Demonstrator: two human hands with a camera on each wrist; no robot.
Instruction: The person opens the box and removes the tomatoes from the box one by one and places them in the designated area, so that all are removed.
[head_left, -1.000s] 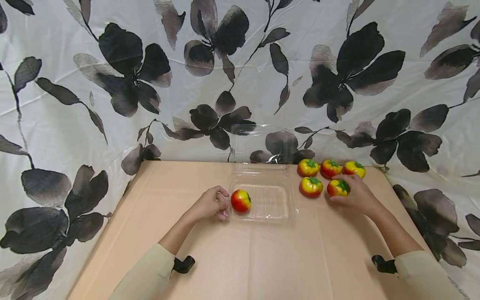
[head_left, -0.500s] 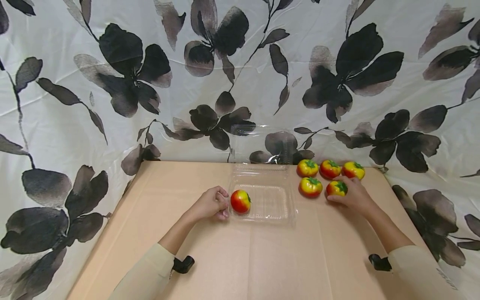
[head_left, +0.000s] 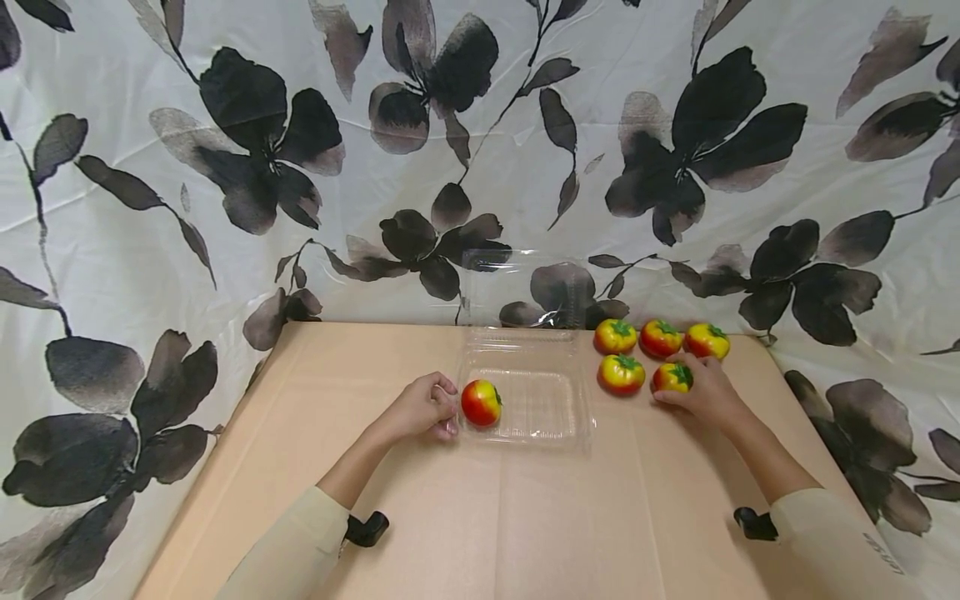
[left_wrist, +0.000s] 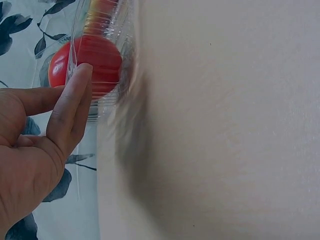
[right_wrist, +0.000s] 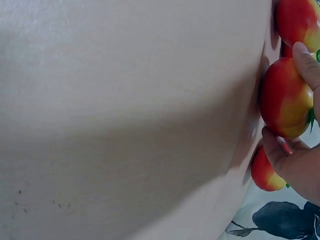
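Note:
My left hand [head_left: 423,406] is at the left side of a clear plastic clamshell container [head_left: 551,408], its thumb and fingers pinching the edge. The container's lid [head_left: 525,287] stands raised at the back. Inside, at the left, lies a red-and-yellow persimmon [head_left: 482,403]; the left wrist view shows its red side [left_wrist: 100,65] through the plastic wall. To the right, my right hand [head_left: 708,392] grips another persimmon [head_left: 670,377] between thumb and fingers. In the right wrist view this persimmon [right_wrist: 282,97] has the thumb on one side and fingers on the other.
Several more persimmons are grouped around the right hand: one at the front left [head_left: 621,375], and a back row with one at left [head_left: 615,336], one in the middle [head_left: 661,338] and one at right [head_left: 707,340]. A floral cloth [head_left: 555,183] hangs behind the tan table [head_left: 570,517].
The right hand has shifted slightly left and closed in around the persimmon, which has nudged slightly left. The left hand and the container stay where they were.

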